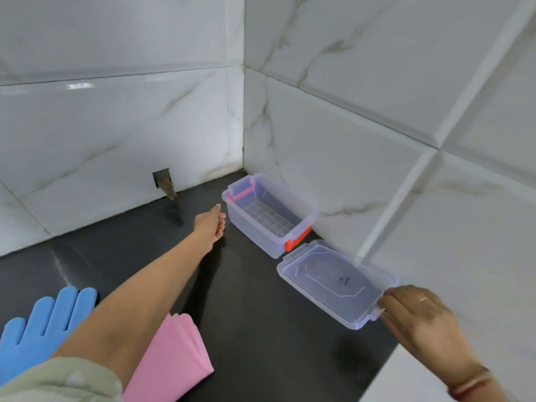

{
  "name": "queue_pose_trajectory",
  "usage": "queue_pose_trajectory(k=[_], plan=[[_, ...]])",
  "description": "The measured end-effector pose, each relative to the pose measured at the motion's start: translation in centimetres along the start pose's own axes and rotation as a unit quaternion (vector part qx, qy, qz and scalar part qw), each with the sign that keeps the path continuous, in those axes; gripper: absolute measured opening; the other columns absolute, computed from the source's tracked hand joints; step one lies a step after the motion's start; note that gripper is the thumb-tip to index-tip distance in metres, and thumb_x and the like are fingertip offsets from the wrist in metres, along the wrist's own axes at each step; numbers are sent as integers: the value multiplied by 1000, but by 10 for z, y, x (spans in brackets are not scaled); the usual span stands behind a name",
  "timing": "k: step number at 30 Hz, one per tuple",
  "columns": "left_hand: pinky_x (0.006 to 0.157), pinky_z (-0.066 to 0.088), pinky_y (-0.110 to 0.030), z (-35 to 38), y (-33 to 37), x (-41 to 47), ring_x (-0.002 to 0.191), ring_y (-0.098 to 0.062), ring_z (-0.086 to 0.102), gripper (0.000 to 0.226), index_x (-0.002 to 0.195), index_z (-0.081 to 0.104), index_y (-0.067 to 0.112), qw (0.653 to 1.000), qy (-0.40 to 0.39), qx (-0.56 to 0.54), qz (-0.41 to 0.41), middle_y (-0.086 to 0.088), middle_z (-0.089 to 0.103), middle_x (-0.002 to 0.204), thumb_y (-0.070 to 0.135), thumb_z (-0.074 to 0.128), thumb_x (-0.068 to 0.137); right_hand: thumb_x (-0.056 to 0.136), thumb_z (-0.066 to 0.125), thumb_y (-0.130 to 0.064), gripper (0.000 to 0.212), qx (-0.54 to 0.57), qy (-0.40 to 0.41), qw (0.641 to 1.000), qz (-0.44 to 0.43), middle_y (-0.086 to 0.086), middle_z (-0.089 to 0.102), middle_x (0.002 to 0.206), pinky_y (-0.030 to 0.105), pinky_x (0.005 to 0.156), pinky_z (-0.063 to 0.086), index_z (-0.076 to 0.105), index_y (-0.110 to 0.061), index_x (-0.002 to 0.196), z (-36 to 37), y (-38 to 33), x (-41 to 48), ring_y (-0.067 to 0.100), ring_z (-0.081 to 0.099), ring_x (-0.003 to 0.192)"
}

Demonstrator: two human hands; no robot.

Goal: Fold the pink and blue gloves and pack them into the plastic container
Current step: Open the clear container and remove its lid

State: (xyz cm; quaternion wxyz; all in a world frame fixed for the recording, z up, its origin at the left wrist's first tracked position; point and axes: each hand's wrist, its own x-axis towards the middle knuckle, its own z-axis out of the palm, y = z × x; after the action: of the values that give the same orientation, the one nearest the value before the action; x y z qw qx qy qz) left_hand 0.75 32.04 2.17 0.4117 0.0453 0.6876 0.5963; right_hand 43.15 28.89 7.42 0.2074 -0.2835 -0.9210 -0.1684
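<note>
head view: plastic container [268, 216] lies lengthwise along right wall.

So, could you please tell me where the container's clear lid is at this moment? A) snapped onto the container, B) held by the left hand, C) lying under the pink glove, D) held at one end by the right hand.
D: the right hand has its grip on the near end of the lid, which is off the open container.
</note>
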Motion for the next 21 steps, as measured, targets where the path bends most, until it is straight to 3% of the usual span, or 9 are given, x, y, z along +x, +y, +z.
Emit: queue_pose_trajectory(k=[4,8,11,14,17,19,21], plan=[[53,41,-21,-19,3,-46,56,-11,46,22,83,64,13,982,-41,142,115,-1,54,68,29,54,94,82,48,-16,21,24,-61,998,23,-3,58,66,29,60,39,63,-21,68,16,-5,-31,24,58,59],[57,43,-18,-59,-13,-115,56,-4,54,19,81,64,18,914,-90,270,290,2,62,68,30,56,92,78,54,-11,15,48,-92,994,45,0,62,69,31,56,50,65,-17,70,20,-13,-44,27,61,62],[60,45,-19,-99,-44,-168,60,-4,55,14,78,63,21,858,-105,318,389,3,64,69,27,61,90,60,73,8,33,69,-120,988,65,1,69,78,34,62,56,70,-18,80,19,-22,-45,28,67,70],[75,44,-20,-140,-83,-211,83,-2,57,4,84,62,28,826,-67,378,413,15,62,85,28,61,88,58,73,14,38,155,-100,978,100,3,69,84,30,74,52,70,-14,85,18,-48,-37,27,66,76],[87,38,-22,-173,-120,-244,100,0,50,12,91,59,34,851,13,366,376,22,55,100,26,65,85,75,68,6,27,343,-81,923,154,-2,66,90,11,83,41,68,-17,90,20,-103,-20,14,62,86],[87,34,-15,-187,-140,-264,106,6,42,21,98,52,40,863,78,365,341,30,45,107,31,65,84,80,66,0,24,455,-100,867,176,-4,65,96,11,82,46,66,-19,95,25,-147,-8,8,63,91],[77,36,-6,-195,-155,-277,104,7,36,31,105,45,45,874,123,345,319,30,36,111,35,65,83,83,67,-7,26,522,-152,817,193,-3,63,106,12,79,48,62,-21,105,30,-182,6,6,62,97]])
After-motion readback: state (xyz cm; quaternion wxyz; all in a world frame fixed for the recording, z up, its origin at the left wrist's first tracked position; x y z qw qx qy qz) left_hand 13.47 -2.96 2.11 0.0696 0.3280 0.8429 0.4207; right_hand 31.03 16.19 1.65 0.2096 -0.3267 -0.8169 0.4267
